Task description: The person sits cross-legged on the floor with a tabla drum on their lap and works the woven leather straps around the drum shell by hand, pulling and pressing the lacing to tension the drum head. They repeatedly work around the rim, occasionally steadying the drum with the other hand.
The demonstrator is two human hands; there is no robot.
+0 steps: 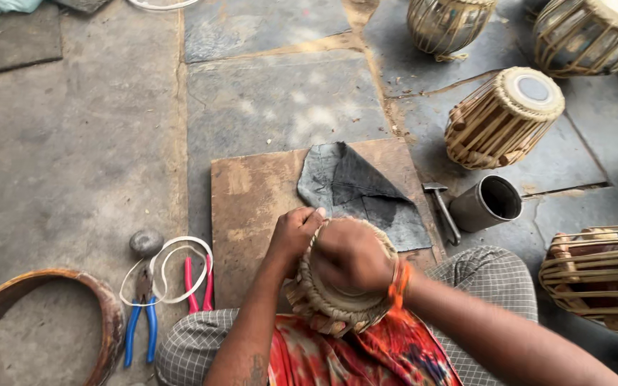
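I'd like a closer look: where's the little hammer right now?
The hammer lies on the floor right of the dark cloth, beside the metal cup.

I see open stone floor (94, 143) left; right crowded: hammer (441, 211), metal cup (488, 204), drums (502, 118); pliers (141, 322) near left knee.

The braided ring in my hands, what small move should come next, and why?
Probably turn the braided ring a little in the lap. The right hand presses down on its middle and hides it, while the left hand pinches only the far rim, so the near rim looks unworked.
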